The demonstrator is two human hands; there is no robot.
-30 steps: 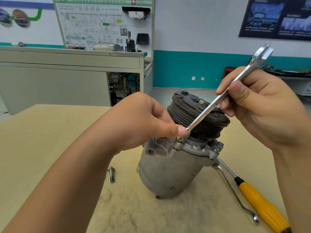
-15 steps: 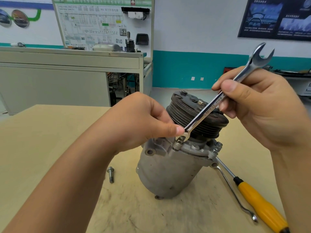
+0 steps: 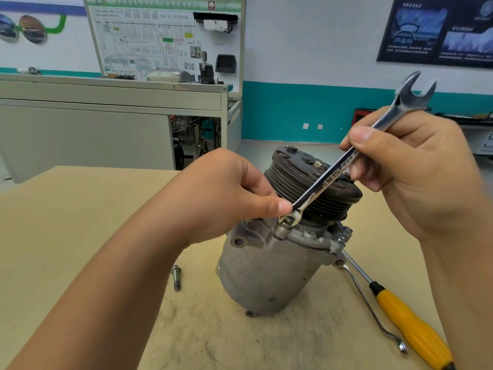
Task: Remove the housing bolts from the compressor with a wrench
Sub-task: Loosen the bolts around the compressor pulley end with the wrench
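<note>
So, starting left on the tan table (image 3: 66,222): one loose bolt (image 3: 176,277) is lying flat, just left of the compressor (image 3: 266,268). The compressor sits mid-table, tilted, with its black pulley (image 3: 306,180) pointing up and to the far right. The left hand (image 3: 229,193) has its fingers curled and its thumb tip pinched against the low end of the wrench (image 3: 346,166). The ring end is sitting on a housing bolt (image 3: 285,222) at the flange. The shank slants up to the right across the pulley, open end in the air. The right hand (image 3: 416,177) grips the shank between thumb and fingers. Near right on the table are a bent metal tool (image 3: 368,303) and a yellow-handled screwdriver (image 3: 410,324), side by side.
</note>
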